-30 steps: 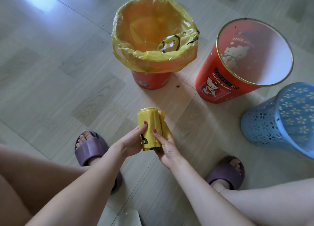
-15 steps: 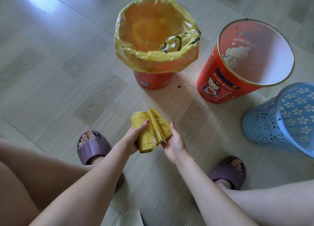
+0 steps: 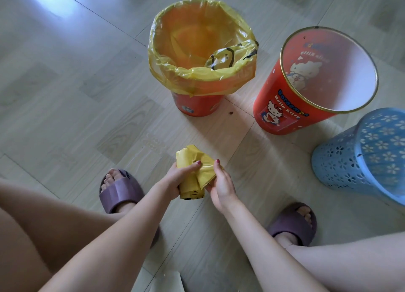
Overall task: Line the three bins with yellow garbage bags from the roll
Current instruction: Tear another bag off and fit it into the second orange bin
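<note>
Gripping the roll point(image 3: 191, 185) at lower centre with our left hand point(image 3: 178, 176), our right hand point(image 3: 220, 180) pinches its loose end. One red bin point(image 3: 200, 104) is lined; second red bin point(image 3: 282, 114) and blue bin point(image 3: 350, 160) remain bare.

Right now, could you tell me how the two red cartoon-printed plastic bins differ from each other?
The left red cartoon-printed plastic bin is lined: a yellow garbage bag is folded over its rim and hides most of its wall. The right red cartoon-printed plastic bin has no bag, so its gold rim and white inside show. Both stand upright on the floor, apart from each other.
</note>
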